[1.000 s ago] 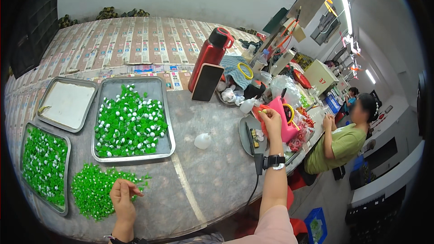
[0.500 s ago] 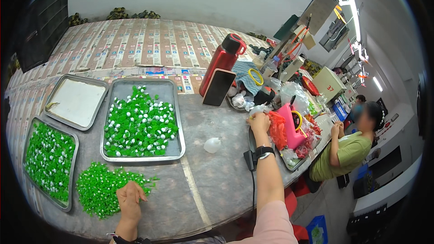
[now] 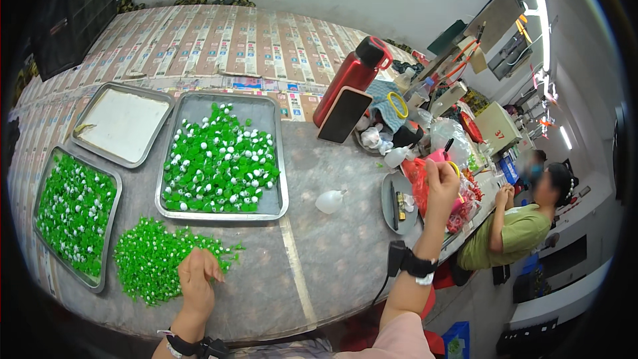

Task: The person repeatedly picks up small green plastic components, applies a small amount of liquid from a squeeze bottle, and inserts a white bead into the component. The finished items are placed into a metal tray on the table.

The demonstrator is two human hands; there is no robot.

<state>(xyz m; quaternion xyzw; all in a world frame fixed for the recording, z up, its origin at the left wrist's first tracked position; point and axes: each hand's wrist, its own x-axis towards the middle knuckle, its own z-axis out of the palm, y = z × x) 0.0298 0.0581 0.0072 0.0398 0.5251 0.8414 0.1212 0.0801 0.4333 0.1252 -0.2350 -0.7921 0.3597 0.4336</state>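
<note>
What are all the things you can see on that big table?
Metal trays: three, silver; two hold green-and-white pieces, one at the back left holds a white sheet.
Loose pile of pieces: one, green, front left of the table.
Bottle: one, red, standing behind the middle tray.
Phone: one, dark, leaning on the bottle.
Small dropper bottle: one, clear, lying near the middle.
Seated person: one, green shirt, far right.
Left hand: on the loose pile.
Right hand: raised by the red bag; what it holds is unclear.
</note>
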